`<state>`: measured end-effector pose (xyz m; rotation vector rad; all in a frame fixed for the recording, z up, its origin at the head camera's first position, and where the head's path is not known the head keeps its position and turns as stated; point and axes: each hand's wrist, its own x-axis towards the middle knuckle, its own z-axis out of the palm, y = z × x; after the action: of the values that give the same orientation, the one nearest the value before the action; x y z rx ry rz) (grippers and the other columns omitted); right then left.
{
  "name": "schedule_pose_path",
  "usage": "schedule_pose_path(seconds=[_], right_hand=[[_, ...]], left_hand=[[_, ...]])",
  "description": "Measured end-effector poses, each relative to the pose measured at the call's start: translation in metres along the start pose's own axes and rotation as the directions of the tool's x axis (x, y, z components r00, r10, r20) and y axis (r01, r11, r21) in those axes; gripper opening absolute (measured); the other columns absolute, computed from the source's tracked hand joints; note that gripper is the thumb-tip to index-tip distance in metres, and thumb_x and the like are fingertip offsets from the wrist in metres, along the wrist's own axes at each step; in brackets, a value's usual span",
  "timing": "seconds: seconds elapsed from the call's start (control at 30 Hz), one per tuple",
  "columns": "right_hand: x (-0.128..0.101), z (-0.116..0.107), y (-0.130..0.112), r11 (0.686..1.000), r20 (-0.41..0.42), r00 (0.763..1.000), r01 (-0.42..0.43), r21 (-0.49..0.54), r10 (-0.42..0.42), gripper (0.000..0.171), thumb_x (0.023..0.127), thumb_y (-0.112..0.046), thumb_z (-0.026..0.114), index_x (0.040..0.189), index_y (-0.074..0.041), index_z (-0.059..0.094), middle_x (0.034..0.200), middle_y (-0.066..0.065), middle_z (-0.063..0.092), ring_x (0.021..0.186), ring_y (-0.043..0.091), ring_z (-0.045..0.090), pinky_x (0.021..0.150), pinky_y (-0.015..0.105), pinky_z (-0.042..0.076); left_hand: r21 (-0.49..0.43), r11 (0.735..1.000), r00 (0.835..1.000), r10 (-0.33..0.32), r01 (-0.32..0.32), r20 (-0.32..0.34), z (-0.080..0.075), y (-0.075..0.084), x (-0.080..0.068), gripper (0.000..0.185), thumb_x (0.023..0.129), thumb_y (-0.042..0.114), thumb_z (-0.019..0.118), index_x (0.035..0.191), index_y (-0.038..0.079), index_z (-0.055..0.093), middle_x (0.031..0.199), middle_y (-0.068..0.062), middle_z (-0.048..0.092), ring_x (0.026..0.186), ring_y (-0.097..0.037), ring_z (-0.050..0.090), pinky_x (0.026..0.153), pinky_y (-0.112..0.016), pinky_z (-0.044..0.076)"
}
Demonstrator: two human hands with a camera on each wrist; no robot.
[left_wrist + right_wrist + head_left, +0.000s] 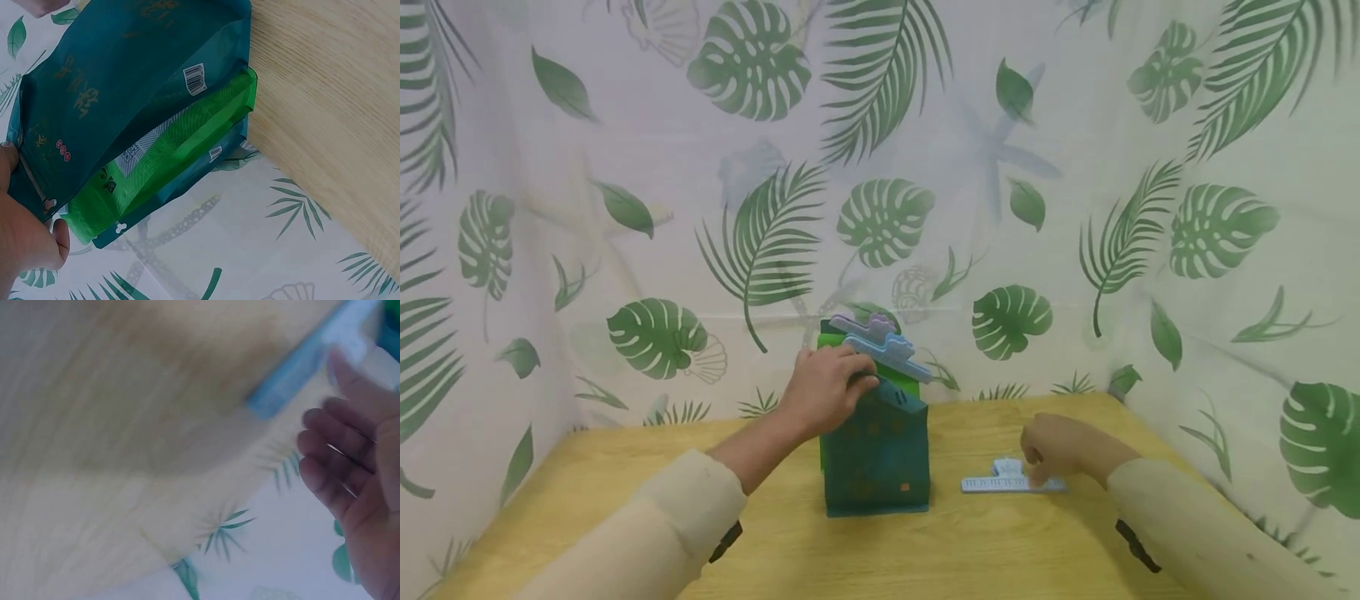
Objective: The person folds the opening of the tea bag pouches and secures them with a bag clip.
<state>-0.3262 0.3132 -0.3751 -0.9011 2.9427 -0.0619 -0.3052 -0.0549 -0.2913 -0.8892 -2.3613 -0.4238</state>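
Observation:
My left hand (829,387) grips the folded top edge of a teal packaging bag (877,467), which stands upright on the table. Right behind it is a green bag (187,140) with a blue sealing clip (887,358) across its top. At the rear, a second teal bag (175,195) carries a purple-grey sealing clip (856,325). Over on the right, a light blue sealing clip (992,485) lies on the table. My right hand (1063,448) is at its right end, thumb overlapping the clip and fingers loosely bent in the blurred right wrist view.
The wooden table (775,533) spreads around the bags to its back edge. A white curtain (940,108) with green leaf prints encloses the back and both sides.

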Motion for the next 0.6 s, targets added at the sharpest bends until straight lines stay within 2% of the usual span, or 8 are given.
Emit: schedule_pose_path(seconds=[0.07, 0.13, 0.23, 0.3, 0.37, 0.47, 0.53, 0.6], right_hand=[[0.005, -0.004, -0.005, 0.999, 0.015, 0.999, -0.034, 0.034, 0.033, 0.034, 0.076, -0.025, 0.087, 0.097, -0.004, 0.071, 0.083, 0.003, 0.068, 0.076, 0.018, 0.064, 0.071, 0.037, 0.054], [0.010, -0.004, -0.010, 0.997, 0.035, 0.999, -0.033, 0.072, 0.031, 0.043, 0.078, -0.026, 0.086, 0.109, -0.003, 0.068, 0.094, 0.008, 0.069, 0.087, 0.025, 0.065, 0.079, 0.044, 0.054], [0.014, 0.000, -0.016, 0.992, 0.083, 0.995, -0.063, 0.110, 0.054, 0.032, 0.078, -0.019, 0.085, 0.103, -0.009, 0.068, 0.096, 0.004, 0.067, 0.091, 0.023, 0.062, 0.083, 0.044, 0.052], [0.015, 0.002, -0.018, 0.992, 0.085, 0.995, -0.066, 0.103, 0.057, 0.025, 0.077, -0.014, 0.086, 0.095, -0.012, 0.068, 0.092, -0.001, 0.064, 0.086, 0.017, 0.058, 0.079, 0.040, 0.051], [0.016, 0.002, -0.019, 0.994, 0.072, 0.996, -0.058, 0.092, 0.052, 0.023, 0.077, -0.013, 0.085, 0.089, -0.014, 0.066, 0.086, -0.005, 0.061, 0.080, 0.012, 0.053, 0.075, 0.035, 0.049], [0.016, -0.005, -0.019, 0.995, 0.048, 0.999, -0.002, 0.099, -0.003, 0.022, 0.078, -0.012, 0.084, 0.086, -0.013, 0.064, 0.081, -0.006, 0.060, 0.073, 0.009, 0.050, 0.068, 0.030, 0.047], [0.017, -0.014, -0.020, 0.993, 0.033, 0.999, 0.022, 0.114, -0.026, 0.021, 0.081, -0.013, 0.082, 0.090, -0.012, 0.063, 0.079, -0.006, 0.060, 0.072, 0.008, 0.050, 0.067, 0.029, 0.046], [0.019, -0.028, -0.021, 0.990, 0.011, 0.999, 0.038, 0.132, -0.040, 0.025, 0.083, -0.014, 0.080, 0.100, -0.008, 0.064, 0.082, -0.005, 0.061, 0.073, 0.007, 0.053, 0.069, 0.030, 0.048]], left_hand=[[0.002, 1.000, 1.000, -0.009, 0.009, 0.012, -0.001, 0.000, 0.001, 0.013, 0.094, 0.029, 0.068, 0.100, 0.019, 0.074, 0.087, 0.002, 0.065, 0.079, -0.020, 0.059, 0.072, -0.041, 0.038], [-0.006, 1.000, 0.999, -0.016, 0.016, 0.027, 0.000, 0.000, 0.001, 0.013, 0.095, 0.028, 0.067, 0.100, 0.019, 0.074, 0.088, 0.002, 0.065, 0.080, -0.020, 0.059, 0.074, -0.043, 0.038], [-0.022, 1.000, 0.999, -0.017, 0.018, 0.047, 0.002, 0.001, 0.001, 0.013, 0.096, 0.029, 0.066, 0.101, 0.019, 0.074, 0.088, 0.002, 0.064, 0.080, -0.020, 0.058, 0.075, -0.043, 0.037], [-0.029, 0.999, 0.999, -0.013, 0.015, 0.048, 0.002, 0.001, 0.002, 0.014, 0.096, 0.029, 0.066, 0.102, 0.019, 0.074, 0.089, 0.002, 0.064, 0.081, -0.020, 0.058, 0.075, -0.042, 0.036], [-0.026, 1.000, 0.999, -0.012, 0.013, 0.043, 0.001, 0.001, 0.001, 0.014, 0.096, 0.029, 0.066, 0.102, 0.019, 0.074, 0.089, 0.002, 0.065, 0.081, -0.020, 0.059, 0.075, -0.042, 0.037], [-0.020, 1.000, 0.999, -0.016, 0.016, 0.039, 0.000, 0.001, 0.000, 0.014, 0.096, 0.029, 0.066, 0.102, 0.019, 0.074, 0.090, 0.002, 0.065, 0.082, -0.020, 0.059, 0.075, -0.042, 0.037], [-0.017, 1.000, 0.999, -0.016, 0.017, 0.039, -0.001, 0.001, 0.000, 0.014, 0.096, 0.029, 0.067, 0.102, 0.019, 0.074, 0.089, 0.002, 0.065, 0.082, -0.020, 0.059, 0.075, -0.042, 0.037], [-0.016, 1.000, 0.999, -0.012, 0.013, 0.034, -0.003, 0.000, 0.000, 0.013, 0.096, 0.029, 0.067, 0.101, 0.019, 0.074, 0.089, 0.002, 0.065, 0.082, -0.019, 0.059, 0.074, -0.042, 0.037]])
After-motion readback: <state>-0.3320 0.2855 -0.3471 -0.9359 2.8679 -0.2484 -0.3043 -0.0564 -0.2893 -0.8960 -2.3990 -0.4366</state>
